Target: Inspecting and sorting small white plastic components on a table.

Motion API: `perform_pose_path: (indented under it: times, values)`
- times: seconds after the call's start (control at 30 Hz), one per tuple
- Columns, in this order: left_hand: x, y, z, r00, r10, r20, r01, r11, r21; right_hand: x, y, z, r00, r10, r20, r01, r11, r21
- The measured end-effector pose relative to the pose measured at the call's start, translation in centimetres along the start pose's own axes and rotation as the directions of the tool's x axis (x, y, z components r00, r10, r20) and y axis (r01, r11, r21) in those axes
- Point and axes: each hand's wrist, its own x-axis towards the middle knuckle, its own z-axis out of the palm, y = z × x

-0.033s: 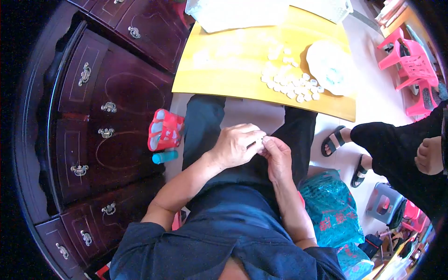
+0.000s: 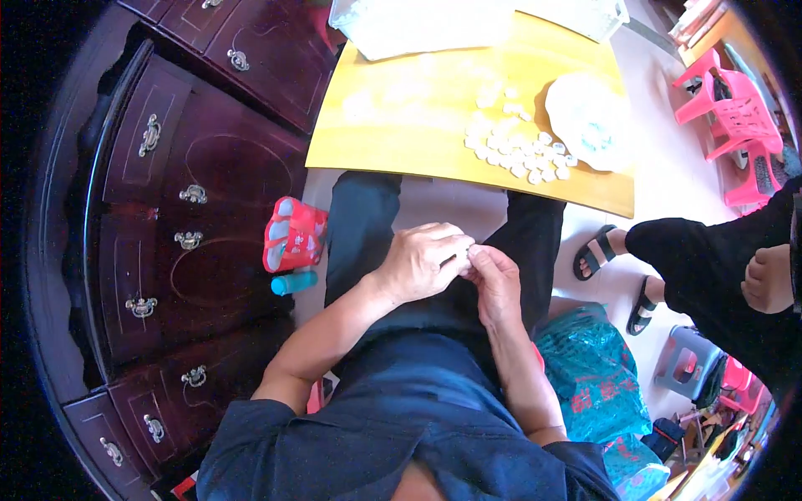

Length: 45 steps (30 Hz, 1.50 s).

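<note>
My left hand (image 2: 424,263) and my right hand (image 2: 496,285) meet over my lap, above my dark trousers. Their fingertips pinch a small pale piece (image 2: 471,250) between them; most of it is hidden by the fingers. In front of my knees stands a low yellow table (image 2: 393,125). A heap of several small white pieces (image 2: 514,150) lies on its right half, beside a round white plate (image 2: 585,117). A clear plastic tub (image 2: 418,25) sits at the table's far edge.
A dark carved wooden cabinet (image 2: 167,217) with metal handles fills the left. A red pouch (image 2: 292,234) and a teal cylinder (image 2: 294,283) lie on the floor beside my left leg. Another person's sandalled feet (image 2: 614,271) and dark-clad leg are at right, pink plastic chairs (image 2: 735,125) behind, and a teal bag (image 2: 593,367) by my right elbow.
</note>
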Motion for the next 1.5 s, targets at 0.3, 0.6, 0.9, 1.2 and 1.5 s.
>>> perform_pose_path:
  times: [0.3, 0.6, 0.9, 1.2, 1.5]
  values:
    - [-0.3, 0.1, 0.2, 0.999, 0.021, -0.041, -0.020, 1.000, 0.014, -0.2, 0.0, 0.4, 0.997, -0.065, -0.032, 0.064, 0.998, -0.016]
    - [0.9, 0.4, -0.4, 0.996, -0.091, 0.004, 0.091, 0.993, -0.081, 0.2, -0.1, 0.2, 0.989, -0.130, -0.073, 0.119, 0.983, -0.137]
    - [8.6, -4.3, -0.5, 0.986, 0.005, -0.167, 0.026, 0.982, 0.187, -0.2, -0.5, 0.7, 1.000, -0.008, 0.025, 0.010, 0.994, -0.108]
    - [11.7, -7.0, 0.5, 0.983, -0.001, -0.183, 0.057, 0.952, 0.301, 0.0, -0.5, 0.5, 0.999, 0.004, 0.037, -0.001, 0.998, -0.065]
    - [10.9, -11.6, -1.8, 0.964, -0.119, -0.239, 0.190, 0.935, 0.299, -0.1, -0.5, 0.6, 0.998, 0.024, 0.053, -0.019, 0.995, -0.099]
